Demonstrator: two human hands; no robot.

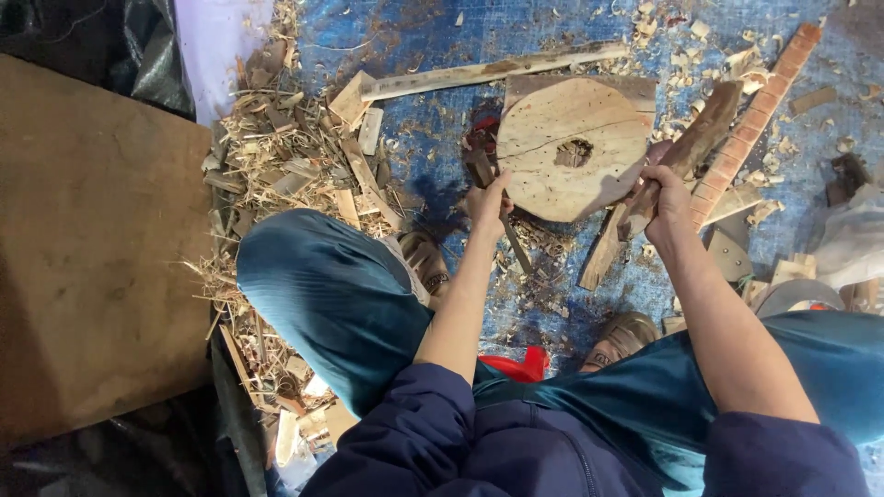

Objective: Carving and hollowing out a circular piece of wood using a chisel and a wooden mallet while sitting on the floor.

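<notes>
Hands: left (486, 204) around half-hidden chisel (497, 198), right (665, 189) gripping mallet (686, 152), beside wooden disc (571, 147).

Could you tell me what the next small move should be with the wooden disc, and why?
Probably a short strike with the mallet on the chisel. The right hand holds the mallet raised beside the disc, while the left hand sets the chisel at the disc's lower left rim, where chips already lie.

No packages, labels, signs or screens showed anywhere in the view. The ground (a blue sheet (442, 37) under wood scraps) carried nothing printed or boxed, and no display stood nearby either.
</notes>
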